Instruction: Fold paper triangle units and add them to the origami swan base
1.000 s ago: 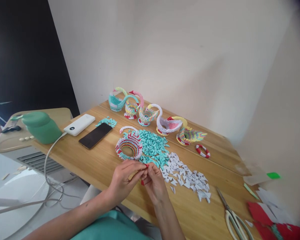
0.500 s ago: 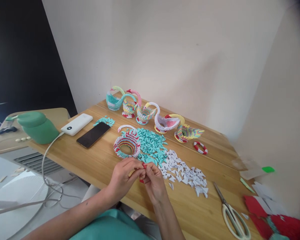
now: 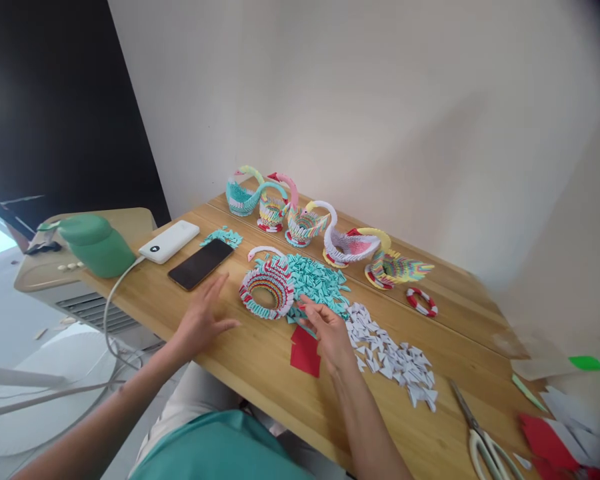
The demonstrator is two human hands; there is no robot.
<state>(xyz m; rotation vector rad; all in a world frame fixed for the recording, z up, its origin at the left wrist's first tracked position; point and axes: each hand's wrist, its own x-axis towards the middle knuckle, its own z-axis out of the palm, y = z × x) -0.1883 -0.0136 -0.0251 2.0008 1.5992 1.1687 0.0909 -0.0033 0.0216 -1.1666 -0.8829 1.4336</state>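
Note:
My right hand (image 3: pixel 326 332) pinches a small red folded paper piece (image 3: pixel 303 307) between thumb and fingertips, just right of the round paper body. Below that hand lies red paper (image 3: pixel 306 353) on the table. My left hand (image 3: pixel 203 321) is open, fingers spread, over the wood in front of the phone. Between the hands stands the red, white and teal folded-paper basket body (image 3: pixel 267 290), with a white curved swan neck (image 3: pixel 266 251) behind it. A heap of teal folded triangles (image 3: pixel 320 283) lies behind my right hand, and white triangles (image 3: pixel 393 357) spread to its right.
Several finished paper swans (image 3: pixel 347 247) line the back by the wall, with a red-and-white ring (image 3: pixel 422 303) at their right. Scissors (image 3: pixel 484 433) lie at the front right. A phone (image 3: pixel 201 265), white power bank (image 3: pixel 170 241) with cable, and green bottle (image 3: pixel 97 247) are at left.
My hands, together on a red piece before, have parted. The left moved left and opened; the right keeps the piece, nearer the basket body. The red paper below is now uncovered. The view shifted.

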